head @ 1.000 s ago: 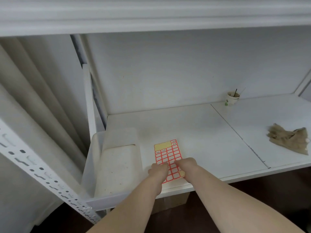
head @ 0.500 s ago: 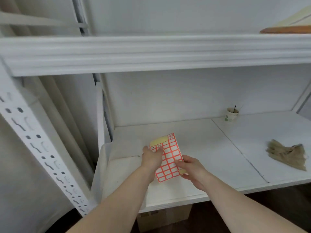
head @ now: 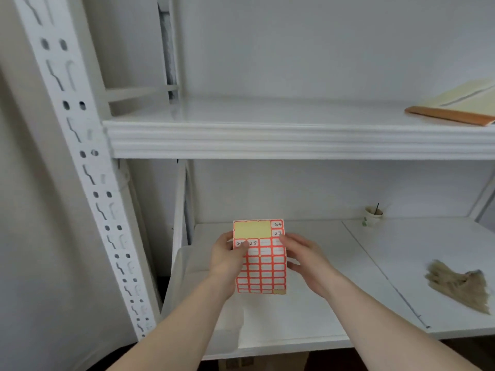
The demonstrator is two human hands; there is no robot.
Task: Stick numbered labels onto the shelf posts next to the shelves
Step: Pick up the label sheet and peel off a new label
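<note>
Just below frame centre, a label sheet (head: 259, 259) with red-bordered stickers is held upright above the lower shelf (head: 334, 277). Handwritten marks read 2-4 and 2-3 at its top right, 2-5 in the next row; a bare yellow patch fills its top left. At the sheet's 9 o'clock the left hand (head: 227, 263) grips its edge, thumb on the front. At 3 o'clock the right hand (head: 305, 259) pinches the other edge, fingers curled round it. Toward 9 o'clock stands the perforated white shelf post (head: 88, 167). At 12 o'clock runs the upper shelf (head: 294, 140), with a tan board (head: 450, 116) at 2 o'clock. A paper cup (head: 373, 214) sits at 2 o'clock, a crumpled beige cloth (head: 460, 285) at 3 o'clock.
</note>
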